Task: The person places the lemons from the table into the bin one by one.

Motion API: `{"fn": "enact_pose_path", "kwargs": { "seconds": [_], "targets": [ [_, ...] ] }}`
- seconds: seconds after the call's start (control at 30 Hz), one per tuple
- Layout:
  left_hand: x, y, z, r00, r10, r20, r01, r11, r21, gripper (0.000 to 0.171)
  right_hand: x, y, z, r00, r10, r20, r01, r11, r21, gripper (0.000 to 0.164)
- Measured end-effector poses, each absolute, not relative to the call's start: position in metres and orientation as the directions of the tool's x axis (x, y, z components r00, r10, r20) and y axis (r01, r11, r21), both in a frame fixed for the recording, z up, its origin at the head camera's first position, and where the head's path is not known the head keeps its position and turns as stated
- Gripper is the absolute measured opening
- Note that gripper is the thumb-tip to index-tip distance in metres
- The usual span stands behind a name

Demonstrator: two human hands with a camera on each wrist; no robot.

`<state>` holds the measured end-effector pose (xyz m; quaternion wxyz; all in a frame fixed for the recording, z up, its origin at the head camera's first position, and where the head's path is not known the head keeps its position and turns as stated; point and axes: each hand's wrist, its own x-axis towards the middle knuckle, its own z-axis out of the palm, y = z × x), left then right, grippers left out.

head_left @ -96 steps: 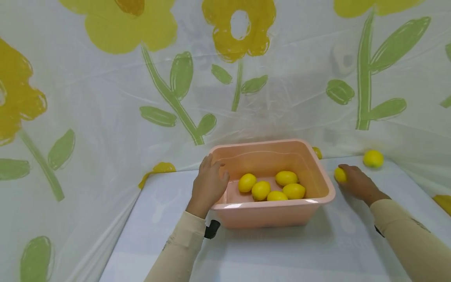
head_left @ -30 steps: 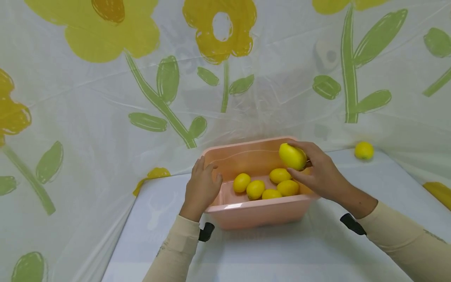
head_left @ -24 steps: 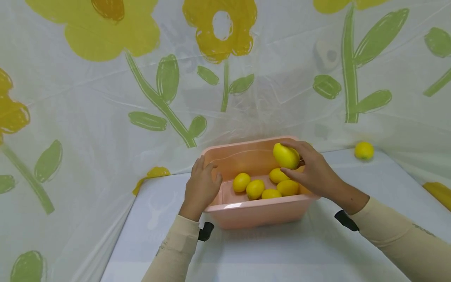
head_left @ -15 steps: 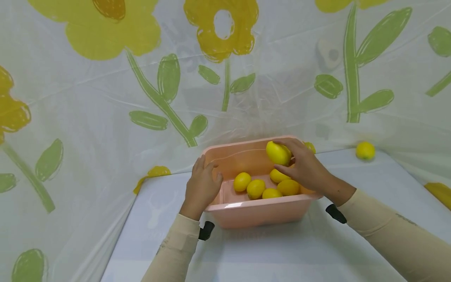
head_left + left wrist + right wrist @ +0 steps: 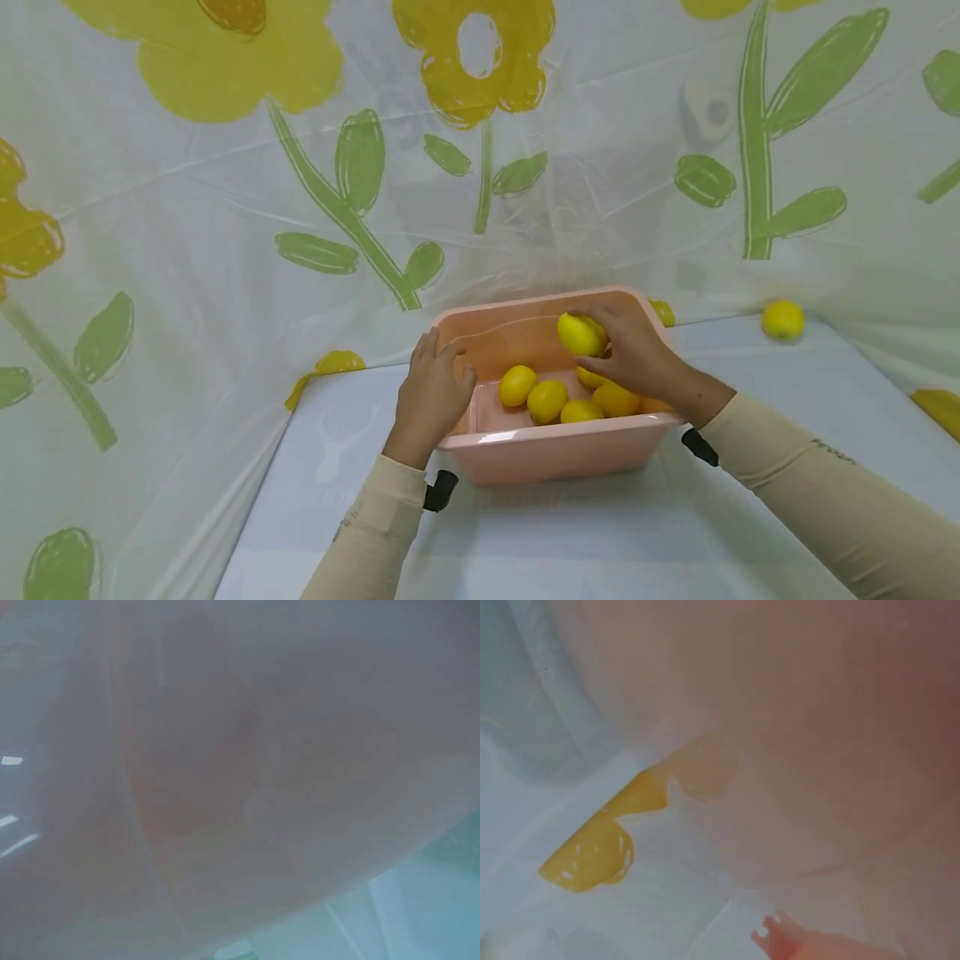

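In the head view a pink plastic basin stands on the table, with several lemons lying on its floor. My right hand pinches another lemon between thumb and fingers, over the right part of the basin, and it partly covers the lemons below. At the basin's left rim is my left hand, its fingers extended along the edge and the thumb apart over the inside. Both wrist views are hazy and mostly filled by a pale pinkish blur; neither lets a held lemon be seen.
One more lemon lies on the white table near its back right corner. Behind and beside the table hangs a white sheet printed with yellow flowers. Dark straps show at both wrists.
My right hand has picked up a lemon from the table right of the basin and brought it left over the basin. It has moved slightly further left lately. My left hand stays at the rim.
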<state>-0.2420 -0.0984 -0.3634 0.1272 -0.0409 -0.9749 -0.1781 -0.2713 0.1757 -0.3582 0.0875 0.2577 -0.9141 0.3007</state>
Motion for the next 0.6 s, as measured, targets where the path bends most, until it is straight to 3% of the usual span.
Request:
{"fn": "enact_pose_path", "kwargs": {
  "seconds": [0.27, 0.6],
  "targets": [
    [-0.241, -0.096, -0.361, -0.968, 0.025, 0.251, 0.112, 0.935, 0.337, 0.036, -0.268, 0.174, -0.365, -0.897, -0.426, 0.112, -0.431, 0.792, -0.432, 0.067],
    [-0.241, -0.096, -0.363, -0.97, 0.013, 0.243, 0.099, 0.934, 0.344, 0.036, -0.263, 0.173, -0.37, -0.89, -0.456, 0.002, -0.42, 0.817, -0.395, 0.055]
  ]
}}
